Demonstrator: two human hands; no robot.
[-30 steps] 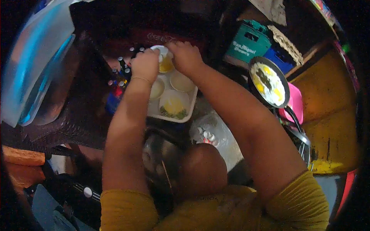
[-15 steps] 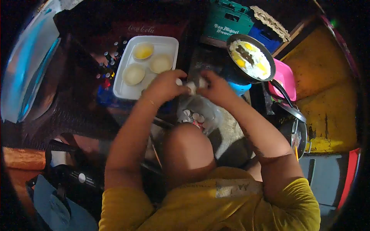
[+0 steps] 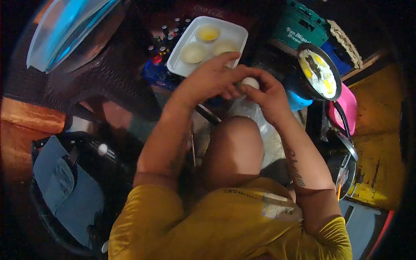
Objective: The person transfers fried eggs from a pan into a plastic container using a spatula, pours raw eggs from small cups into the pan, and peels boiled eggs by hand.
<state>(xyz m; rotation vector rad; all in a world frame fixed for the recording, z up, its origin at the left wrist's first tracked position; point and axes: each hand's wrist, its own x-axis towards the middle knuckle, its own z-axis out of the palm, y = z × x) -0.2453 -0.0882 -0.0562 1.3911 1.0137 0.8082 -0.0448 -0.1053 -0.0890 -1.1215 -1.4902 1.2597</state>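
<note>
A white rounded piece of eggshell (image 3: 250,83) is held between the thumb and fingers of my right hand (image 3: 268,93). Touching or nearly touching it, my left hand (image 3: 214,78) has its fingers partly spread, and nothing shows in it. Just beyond my left hand lies a white tray (image 3: 175,65) with several bowls. One bowl (image 3: 208,33) in it contains yellow egg; a pale bowl (image 3: 193,52) sits nearer. Below my hands hangs a clear plastic bag (image 3: 251,108), partly hidden by my knee.
A black pan (image 3: 320,71) of eggs stands at the right, beside a pink basin (image 3: 349,108) and a green crate (image 3: 299,26). Small bottles (image 3: 164,31) stand left of the tray. A blue-and-clear plastic container (image 3: 65,34) is at upper left.
My hands went from over the tray to above the plastic bag, where both held shell pieces. Now my left hand has opened. The view has also shifted.
</note>
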